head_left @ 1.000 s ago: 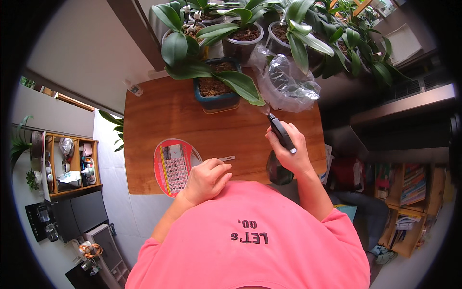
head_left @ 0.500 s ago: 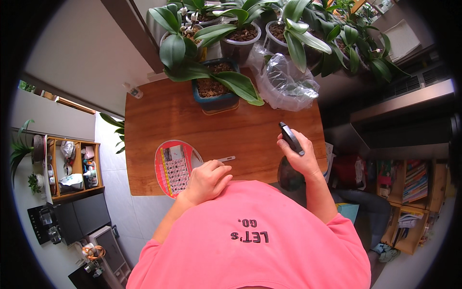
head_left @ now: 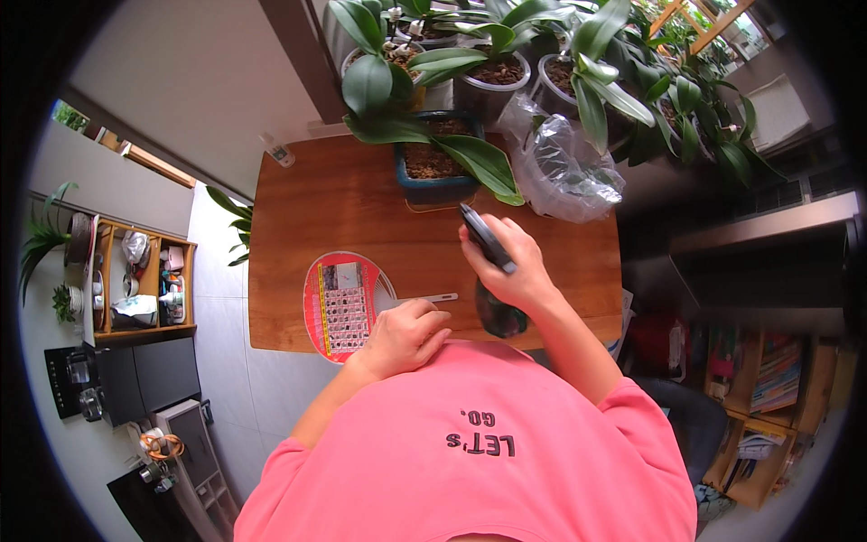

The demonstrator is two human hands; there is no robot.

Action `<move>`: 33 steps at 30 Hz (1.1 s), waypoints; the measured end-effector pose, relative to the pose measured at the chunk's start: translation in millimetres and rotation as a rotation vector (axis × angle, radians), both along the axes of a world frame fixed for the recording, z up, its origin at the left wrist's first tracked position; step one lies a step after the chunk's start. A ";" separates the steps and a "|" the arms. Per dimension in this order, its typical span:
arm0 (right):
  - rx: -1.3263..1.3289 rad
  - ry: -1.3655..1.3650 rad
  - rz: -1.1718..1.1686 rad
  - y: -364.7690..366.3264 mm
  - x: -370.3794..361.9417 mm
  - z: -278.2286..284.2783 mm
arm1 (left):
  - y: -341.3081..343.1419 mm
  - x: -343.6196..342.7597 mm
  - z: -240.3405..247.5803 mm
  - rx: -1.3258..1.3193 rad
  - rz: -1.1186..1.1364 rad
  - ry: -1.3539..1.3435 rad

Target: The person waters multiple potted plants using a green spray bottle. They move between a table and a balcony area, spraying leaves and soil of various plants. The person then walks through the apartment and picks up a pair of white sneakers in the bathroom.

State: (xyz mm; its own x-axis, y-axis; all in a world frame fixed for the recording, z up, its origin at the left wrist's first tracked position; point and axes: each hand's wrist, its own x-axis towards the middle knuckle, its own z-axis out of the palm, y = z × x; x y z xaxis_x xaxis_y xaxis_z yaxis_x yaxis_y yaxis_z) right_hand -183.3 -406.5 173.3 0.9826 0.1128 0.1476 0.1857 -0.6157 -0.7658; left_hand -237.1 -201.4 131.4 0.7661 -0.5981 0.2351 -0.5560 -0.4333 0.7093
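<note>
My right hand is wrapped round the black trigger head of a spray bottle, whose dark green, see-through body hangs below over the table's near edge. The nozzle points toward a dark teal pot of bark holding an orchid with broad leaves. Near the front edge, my left hand rests with fingers curled in and nothing seen in them. Beside it lies a round red hand fan with a printed face; its white handle sticks out past my fingers.
Several potted orchids line the back of the wooden table. A clear plastic bag sits at the back right, a small white bottle at the back left corner. Wooden shelves with books stand to the right.
My right hand has moved left with the spray bottle, from the table's right side toward the middle. My left hand has barely moved, and the whole view has shifted a little.
</note>
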 end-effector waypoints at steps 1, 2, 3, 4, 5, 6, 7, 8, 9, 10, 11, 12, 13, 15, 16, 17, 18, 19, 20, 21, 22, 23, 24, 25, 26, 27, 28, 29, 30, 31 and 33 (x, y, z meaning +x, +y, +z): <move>-0.031 -0.005 -0.024 7.9 8.9 -2.5 | 1.4 -0.4 0.3 0.000 0.001 -0.004; -0.061 -0.011 -0.049 15.3 17.9 -5.7 | 3.4 -1.2 0.0 0.003 0.009 0.001; -0.093 -0.016 -0.074 21.7 26.7 -9.6 | 5.4 -1.7 -1.6 0.004 0.017 0.007; -0.030 -0.059 -0.101 26.3 34.6 -14.3 | 7.3 -2.3 -3.3 0.006 0.022 0.012; 0.030 -0.019 -0.112 27.2 40.5 -18.2 | 9.5 -3.6 -5.1 0.010 0.037 0.006; 0.031 0.005 -0.107 29.3 43.2 -17.8 | 13.1 -5.1 -7.5 0.014 0.058 0.000; 0.032 0.029 -0.104 31.2 45.5 -16.9 | 16.6 -6.3 -9.9 0.018 0.076 -0.007; 0.016 0.009 -0.074 33.7 45.7 -14.7 | 20.1 -6.8 -12.7 0.020 0.086 0.003; -0.003 -0.012 -0.046 35.3 43.0 -11.0 | 22.6 -7.5 -15.5 0.018 0.093 0.013; -0.023 -0.032 -0.020 36.7 40.9 -8.3 | 24.6 -8.0 -17.2 0.017 0.098 0.023; -0.013 -0.061 0.032 39.0 40.3 -7.1 | 26.1 -8.2 -17.7 0.028 0.097 0.036; -0.069 -0.032 0.053 41.5 40.3 -5.4 | 26.5 -7.0 -16.7 0.038 0.097 0.046; -0.125 -0.004 0.072 42.4 39.7 -3.8 | 25.8 -5.6 -16.2 0.048 0.095 0.055; -0.116 0.020 0.046 39.8 37.8 -6.0 | 24.2 -2.4 -15.9 0.042 0.080 0.046; -0.108 0.028 0.042 37.3 35.6 -3.1 | 24.6 0.3 -15.2 0.041 0.077 0.040; -0.099 0.035 0.037 34.5 32.8 -0.2 | 25.7 3.8 -14.3 0.024 0.081 0.040; -0.055 0.036 0.019 32.0 28.7 2.1 | 27.3 7.0 -12.8 0.009 0.086 0.041; 0.024 0.016 0.036 29.2 29.6 5.3 | 28.2 10.8 -9.8 -0.006 0.090 0.042; 0.103 -0.002 0.054 26.4 31.5 9.3 | 30.2 19.2 -5.7 -0.014 0.119 0.073; 0.184 -0.017 0.069 24.4 31.5 14.5 | 33.4 29.1 -2.0 -0.038 0.144 0.026; 0.171 0.019 0.056 23.9 33.4 26.7 | 38.3 41.8 0.7 -0.061 0.169 -0.021; 0.208 -0.001 0.061 23.6 38.5 31.2 | 41.8 55.3 4.4 -0.084 0.193 -0.068; 0.267 0.001 0.066 24.3 44.3 36.2 | 43.8 68.7 12.2 -0.127 0.241 -0.046; 0.326 0.003 0.071 25.8 49.5 41.7 | 45.9 82.1 22.1 -0.169 0.289 -0.024; 0.320 -0.034 0.047 30.0 53.5 47.1 | 47.6 95.8 31.9 -0.206 0.320 -0.051; 0.331 -0.030 0.050 34.3 58.0 50.6 | 49.9 110.7 38.0 -0.247 0.354 -0.076; 0.342 -0.026 0.052 37.0 62.1 54.5 | 51.6 126.3 41.3 -0.281 0.381 -0.154; 0.352 -0.021 0.053 39.1 65.6 58.3 | 53.4 137.4 46.2 -0.317 0.433 -0.066; 0.397 0.022 0.057 40.7 69.5 62.0 | 56.1 151.3 47.0 -0.397 0.464 -0.052; 0.458 -0.006 0.066 39.1 73.7 63.0 | 55.5 166.7 50.4 -0.479 0.486 -0.035; 0.461 0.049 0.052 31.9 83.2 75.5 | 49.2 198.7 65.5 -0.595 0.525 -0.015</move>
